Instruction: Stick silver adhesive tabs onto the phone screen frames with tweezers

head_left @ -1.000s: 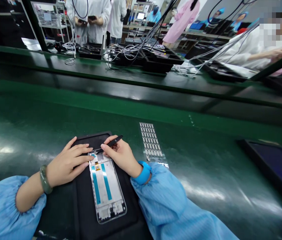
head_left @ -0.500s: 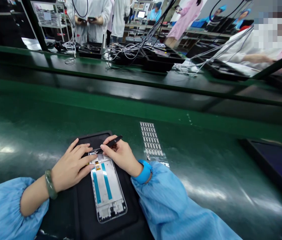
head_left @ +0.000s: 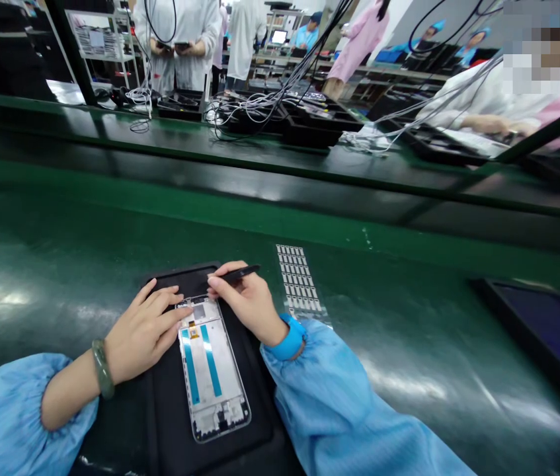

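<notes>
A phone frame (head_left: 213, 370) with two blue strips lies lengthwise on a black mat (head_left: 170, 410) in front of me. My left hand (head_left: 145, 330) rests beside it, its fingers stretched out and pressing on the frame's top left corner. My right hand (head_left: 247, 301) is closed on black tweezers (head_left: 240, 272), held level just above the frame's top right corner. The tweezers' tip sits near my fingertips, off the frame.
A sheet of small grey stickers (head_left: 299, 281) lies on the green belt (head_left: 408, 344) right of my hand. A dark tray (head_left: 547, 330) sits at the right. Across the line are black trays with white cables (head_left: 280, 109) and other people in coats.
My right hand has lifted the tweezers' tip off the frame's top edge and turned them level, pointing right. My left hand keeps pressing the frame.
</notes>
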Demonstrator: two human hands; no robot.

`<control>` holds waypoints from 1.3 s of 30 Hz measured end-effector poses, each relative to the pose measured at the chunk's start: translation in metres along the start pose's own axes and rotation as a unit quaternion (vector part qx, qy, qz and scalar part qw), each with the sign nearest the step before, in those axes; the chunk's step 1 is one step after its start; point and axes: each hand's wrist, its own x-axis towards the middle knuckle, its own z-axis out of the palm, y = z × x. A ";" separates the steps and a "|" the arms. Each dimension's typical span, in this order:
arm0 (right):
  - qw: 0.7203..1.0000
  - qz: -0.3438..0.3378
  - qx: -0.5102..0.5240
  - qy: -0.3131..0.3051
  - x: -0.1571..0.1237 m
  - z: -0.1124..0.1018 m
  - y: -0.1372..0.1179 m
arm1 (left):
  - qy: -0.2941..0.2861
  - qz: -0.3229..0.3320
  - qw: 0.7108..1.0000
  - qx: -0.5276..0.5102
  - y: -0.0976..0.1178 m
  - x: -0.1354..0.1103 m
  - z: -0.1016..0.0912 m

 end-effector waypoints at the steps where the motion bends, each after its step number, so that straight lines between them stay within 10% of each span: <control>1: 0.999 0.000 0.032 0.015 0.002 0.000 0.000 | 0.003 0.000 1.000 0.000 0.000 0.000 0.000; 39: 0.970 -0.144 -0.181 -0.077 -0.003 0.005 0.007 | 0.013 -0.018 0.999 -0.023 0.002 0.000 0.002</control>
